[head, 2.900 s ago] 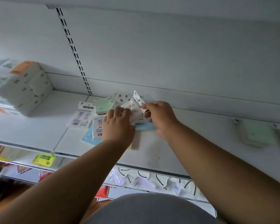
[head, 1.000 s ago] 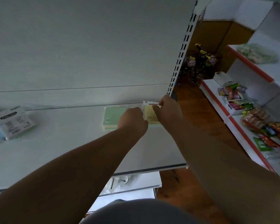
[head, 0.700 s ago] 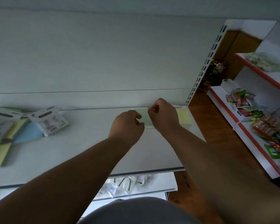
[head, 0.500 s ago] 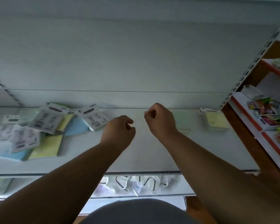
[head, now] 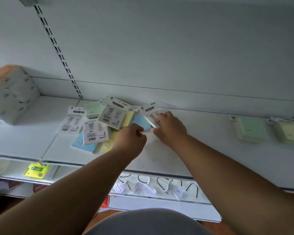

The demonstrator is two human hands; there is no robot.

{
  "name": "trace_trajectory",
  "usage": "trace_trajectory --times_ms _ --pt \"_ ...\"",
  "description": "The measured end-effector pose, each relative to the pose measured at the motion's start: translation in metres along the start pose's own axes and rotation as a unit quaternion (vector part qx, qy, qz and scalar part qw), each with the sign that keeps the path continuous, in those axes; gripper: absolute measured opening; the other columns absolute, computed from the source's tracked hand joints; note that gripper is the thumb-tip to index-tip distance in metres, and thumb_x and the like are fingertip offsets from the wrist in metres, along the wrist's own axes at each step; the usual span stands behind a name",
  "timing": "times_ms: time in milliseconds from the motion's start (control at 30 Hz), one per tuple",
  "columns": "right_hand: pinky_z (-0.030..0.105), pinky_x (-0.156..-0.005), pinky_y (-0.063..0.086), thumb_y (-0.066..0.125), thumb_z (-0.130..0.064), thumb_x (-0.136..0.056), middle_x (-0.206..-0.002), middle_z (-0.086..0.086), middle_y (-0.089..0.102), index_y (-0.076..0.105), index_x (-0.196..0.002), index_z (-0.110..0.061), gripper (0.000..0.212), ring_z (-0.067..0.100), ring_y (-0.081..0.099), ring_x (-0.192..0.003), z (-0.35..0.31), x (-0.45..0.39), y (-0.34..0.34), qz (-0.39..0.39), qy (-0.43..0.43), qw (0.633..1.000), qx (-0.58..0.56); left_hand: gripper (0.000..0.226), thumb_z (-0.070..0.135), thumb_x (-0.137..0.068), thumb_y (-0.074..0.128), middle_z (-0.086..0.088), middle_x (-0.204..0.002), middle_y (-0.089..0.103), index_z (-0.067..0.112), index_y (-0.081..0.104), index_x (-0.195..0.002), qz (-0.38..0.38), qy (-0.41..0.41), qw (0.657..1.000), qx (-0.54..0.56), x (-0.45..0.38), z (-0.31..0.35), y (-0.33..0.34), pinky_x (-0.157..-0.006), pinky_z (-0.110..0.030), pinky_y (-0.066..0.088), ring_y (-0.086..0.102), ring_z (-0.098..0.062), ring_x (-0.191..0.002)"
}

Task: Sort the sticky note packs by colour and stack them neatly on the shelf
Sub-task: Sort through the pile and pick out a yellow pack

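The shelf [head: 202, 150] looks like matt painted metal; the sticky note packs [head: 112, 114] seem glossy plastic-wrapped paper.

Jumbled pile of sticky note packs [head: 98, 122] sits on the shelf [head: 185, 155], left of centre, up against the back panel [head: 159, 56]. Both hands at its right edge: left hand [head: 131, 139] in front, right hand [head: 170, 128] just beside it, on the rightmost pack [head: 151, 114]. Far right, two neat stacks [head: 250, 128] side by side. Far left, a wrapped bundle [head: 12, 94]. Lower shelf [head: 85, 170] below.
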State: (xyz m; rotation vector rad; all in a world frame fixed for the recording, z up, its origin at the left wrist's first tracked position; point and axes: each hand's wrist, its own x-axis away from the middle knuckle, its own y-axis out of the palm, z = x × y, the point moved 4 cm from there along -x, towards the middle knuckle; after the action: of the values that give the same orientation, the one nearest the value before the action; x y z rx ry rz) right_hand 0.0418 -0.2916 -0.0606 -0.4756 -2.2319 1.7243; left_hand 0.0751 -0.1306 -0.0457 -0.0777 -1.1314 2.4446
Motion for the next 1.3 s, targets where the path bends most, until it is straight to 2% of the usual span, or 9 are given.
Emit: trace_trajectory --times_ms 133,233,367,433,600,833,967,1200,1300 --pt "0.036 -0.072 0.046 0.046 -0.026 -0.093 -0.104 0.012 0.062 0.058 -0.111 -0.012 0.026 0.034 0.060 -0.092 0.011 0.005 -0.015 0.101 0.011 0.994 -0.051 0.031 0.026 -0.087 0.056 0.004 -0.102 0.069 0.024 0.064 -0.117 -0.016 -0.003 0.999 0.038 -0.006 -0.003 0.000 -0.065 -0.022 0.050 0.064 -0.013 -0.084" --pt "0.032 -0.063 0.045 0.047 -0.022 -0.094 -0.079 0.009 0.067 0.063 -0.094 -0.011 0.019 0.026 0.062 -0.072 0.027 0.016 -0.034 0.177 0.083 0.954 -0.228 0.044 0.035 -0.083 0.056 0.004 -0.103 0.070 0.022 0.059 -0.125 -0.031 -0.025 0.990 0.133 -0.012 0.006 0.007 -0.084 -0.037 0.057 0.067 -0.017 -0.093" --pt "0.026 -0.047 0.035 0.051 -0.021 -0.095 -0.051 0.008 0.059 0.063 -0.087 -0.015 0.017 0.017 0.053 -0.043 0.035 0.038 -0.034 0.089 0.182 0.827 -0.525 0.025 0.024 -0.093 0.059 -0.006 -0.094 0.071 0.012 0.063 -0.115 -0.104 -0.102 0.936 0.320 -0.012 0.028 0.032 -0.078 -0.039 0.058 0.070 -0.021 -0.079" --pt "0.025 -0.045 0.033 0.053 -0.020 -0.095 -0.052 0.006 0.058 0.064 -0.087 -0.014 0.015 0.019 0.054 -0.045 0.044 0.052 -0.031 0.066 0.203 0.805 -0.554 0.007 0.016 -0.094 0.060 -0.011 -0.088 0.069 0.010 0.065 -0.095 -0.120 -0.101 0.927 0.339 -0.008 0.039 0.040 -0.069 -0.035 0.056 0.067 -0.021 -0.069" --pt "0.026 -0.058 0.042 0.068 -0.032 -0.085 -0.068 -0.007 0.061 0.068 -0.085 -0.018 0.014 0.010 0.053 -0.058 0.098 0.074 -0.037 0.111 0.237 0.852 -0.454 0.010 0.018 -0.091 0.063 -0.002 -0.072 0.068 0.022 0.063 -0.082 -0.157 -0.003 0.964 0.213 0.004 0.059 0.066 -0.068 -0.036 0.056 0.064 -0.013 -0.057" --pt "0.023 -0.070 0.042 0.070 -0.031 -0.083 -0.081 -0.006 0.064 0.068 -0.090 -0.016 0.017 0.012 0.058 -0.075 0.166 0.095 -0.079 0.189 0.240 0.889 -0.342 0.015 0.023 -0.086 0.068 0.005 -0.073 0.071 0.025 0.066 -0.100 -0.167 0.059 0.970 0.167 0.019 0.120 0.107 -0.073 -0.037 0.058 0.067 -0.007 -0.061" --pt "0.022 -0.070 0.037 0.065 -0.039 -0.084 -0.087 -0.004 0.066 0.068 -0.094 -0.016 0.025 0.015 0.059 -0.082 0.218 0.094 -0.108 0.201 0.255 0.915 -0.239 0.029 0.020 -0.082 0.072 0.005 -0.085 0.071 0.023 0.063 -0.110 -0.156 0.062 0.971 0.168 0.021 0.169 0.138 -0.061 -0.026 0.054 0.068 -0.015 -0.071" --pt "0.032 -0.065 0.043 0.060 -0.038 -0.088 -0.081 0.011 0.067 0.069 -0.082 -0.004 0.035 0.029 0.063 -0.080 0.293 0.067 -0.139 0.127 0.243 0.954 -0.121 0.031 0.023 -0.081 0.071 0.005 -0.092 0.072 0.019 0.065 -0.111 -0.101 0.060 0.988 0.101 0.005 0.240 0.193 -0.080 -0.032 0.056 0.067 -0.017 -0.089" --pt "0.029 -0.067 0.041 0.060 -0.039 -0.087 -0.094 0.014 0.071 0.071 -0.089 -0.007 0.033 0.032 0.065 -0.090 0.307 0.055 -0.131 0.082 0.236 0.963 -0.104 0.033 0.027 -0.081 0.070 0.005 -0.098 0.071 0.022 0.066 -0.113 -0.081 0.056 0.995 0.028 0.001 0.247 0.206 -0.073 -0.024 0.047 0.064 -0.016 -0.092"
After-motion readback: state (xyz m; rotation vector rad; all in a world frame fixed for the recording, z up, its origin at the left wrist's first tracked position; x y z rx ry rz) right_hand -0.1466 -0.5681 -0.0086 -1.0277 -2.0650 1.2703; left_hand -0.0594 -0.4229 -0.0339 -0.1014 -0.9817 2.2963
